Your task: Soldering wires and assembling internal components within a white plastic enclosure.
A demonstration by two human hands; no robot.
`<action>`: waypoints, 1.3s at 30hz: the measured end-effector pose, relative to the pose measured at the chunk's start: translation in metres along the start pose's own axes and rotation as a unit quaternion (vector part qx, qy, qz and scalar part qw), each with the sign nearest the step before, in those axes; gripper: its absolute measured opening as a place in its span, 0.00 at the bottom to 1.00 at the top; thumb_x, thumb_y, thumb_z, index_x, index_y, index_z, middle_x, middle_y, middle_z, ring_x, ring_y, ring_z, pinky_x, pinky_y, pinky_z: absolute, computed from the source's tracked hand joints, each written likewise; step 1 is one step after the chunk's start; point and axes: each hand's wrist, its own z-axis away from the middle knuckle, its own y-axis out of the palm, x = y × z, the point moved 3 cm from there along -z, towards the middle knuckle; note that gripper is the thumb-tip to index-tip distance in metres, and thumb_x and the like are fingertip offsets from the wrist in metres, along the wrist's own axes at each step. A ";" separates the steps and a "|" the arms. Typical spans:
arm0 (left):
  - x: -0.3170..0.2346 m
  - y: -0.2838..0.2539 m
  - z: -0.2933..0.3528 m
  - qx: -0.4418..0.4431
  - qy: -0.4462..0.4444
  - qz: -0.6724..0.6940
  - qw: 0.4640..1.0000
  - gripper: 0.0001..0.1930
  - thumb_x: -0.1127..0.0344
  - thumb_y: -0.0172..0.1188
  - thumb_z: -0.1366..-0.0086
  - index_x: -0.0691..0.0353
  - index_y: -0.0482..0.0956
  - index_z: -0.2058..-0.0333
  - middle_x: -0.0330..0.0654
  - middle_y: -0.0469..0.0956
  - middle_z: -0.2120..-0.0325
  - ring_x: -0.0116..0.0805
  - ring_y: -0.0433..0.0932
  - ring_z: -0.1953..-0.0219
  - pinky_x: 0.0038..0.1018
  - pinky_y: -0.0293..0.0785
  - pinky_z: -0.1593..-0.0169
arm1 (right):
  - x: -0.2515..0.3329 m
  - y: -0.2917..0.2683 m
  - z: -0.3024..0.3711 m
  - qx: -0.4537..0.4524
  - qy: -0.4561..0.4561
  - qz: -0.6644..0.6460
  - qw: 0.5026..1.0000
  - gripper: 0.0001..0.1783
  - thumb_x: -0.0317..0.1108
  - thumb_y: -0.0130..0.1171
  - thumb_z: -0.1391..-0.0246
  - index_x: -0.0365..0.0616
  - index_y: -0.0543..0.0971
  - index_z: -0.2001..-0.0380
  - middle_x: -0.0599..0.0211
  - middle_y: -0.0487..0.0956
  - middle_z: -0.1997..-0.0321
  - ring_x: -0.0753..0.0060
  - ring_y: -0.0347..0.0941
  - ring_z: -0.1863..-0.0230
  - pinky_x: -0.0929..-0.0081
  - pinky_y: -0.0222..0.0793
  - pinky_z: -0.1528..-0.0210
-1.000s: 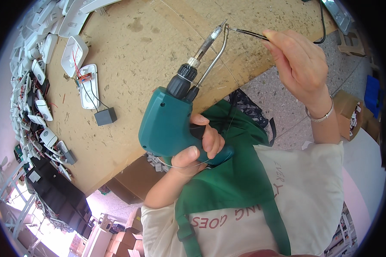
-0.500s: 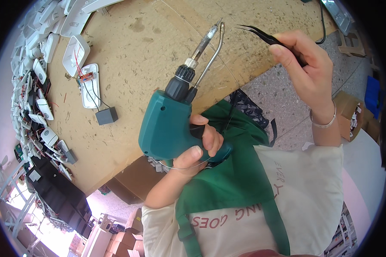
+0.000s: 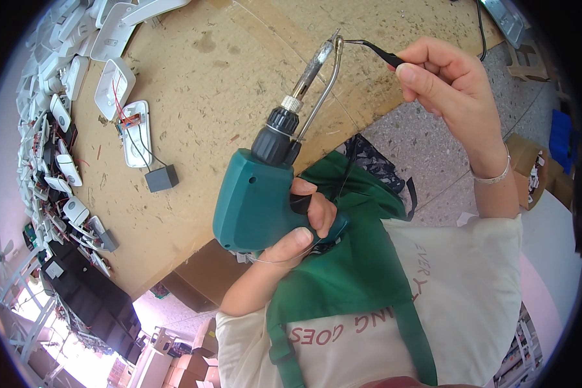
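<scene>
My left hand (image 3: 313,216) is closed round the handle of a teal soldering gun (image 3: 249,204), its fingers at the black trigger. The gun's metal tip and thin curved feed tube (image 3: 324,87) point up and away over the table. Between the thumb and fingers of my right hand (image 3: 456,94) is a pair of black bent tweezers (image 3: 378,52). The tweezers' points meet the end of the feed tube, beside the soldering tip. Whether they pinch a wire there is too small to tell. A loop of thin wire hangs by my left wrist.
An opened white plastic casing (image 3: 138,132) with a small circuit board and red wires lies left on the table (image 3: 181,110), wired to a grey block (image 3: 161,178). Many white casings (image 3: 58,113) pile along the left edge. Cardboard boxes (image 3: 204,275) stand below the table.
My right hand has moved left, bringing the tweezers' points from apart to the feed tube's end. The soldering gun has shifted slightly right and down in my left hand.
</scene>
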 end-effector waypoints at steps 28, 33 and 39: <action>-0.009 0.006 0.000 -0.006 -0.002 -0.061 0.998 0.28 0.71 0.65 0.47 0.63 0.65 0.48 0.40 0.67 0.75 0.31 0.67 0.74 0.28 0.65 0.70 | 0.005 -0.002 -0.006 0.015 -0.020 0.064 0.998 0.08 0.34 0.55 0.41 0.41 0.77 0.65 0.80 0.71 0.80 0.96 0.55 0.84 0.93 0.46 0.83; -0.009 0.004 0.001 -0.001 -0.014 -0.080 0.997 0.28 0.72 0.64 0.46 0.63 0.64 0.47 0.40 0.68 0.74 0.32 0.69 0.72 0.28 0.67 0.68 | 0.000 -0.002 -0.006 0.013 0.005 0.034 0.999 0.08 0.35 0.54 0.40 0.41 0.77 0.65 0.79 0.70 0.81 0.96 0.54 0.85 0.93 0.45 0.84; -0.013 0.005 0.004 -0.015 -0.044 -0.137 0.989 0.29 0.74 0.64 0.46 0.63 0.63 0.46 0.41 0.70 0.71 0.31 0.71 0.69 0.27 0.71 0.65 | -0.005 -0.001 -0.007 0.041 0.065 -0.047 0.996 0.09 0.34 0.54 0.40 0.39 0.76 0.65 0.78 0.70 0.81 0.95 0.55 0.85 0.92 0.47 0.84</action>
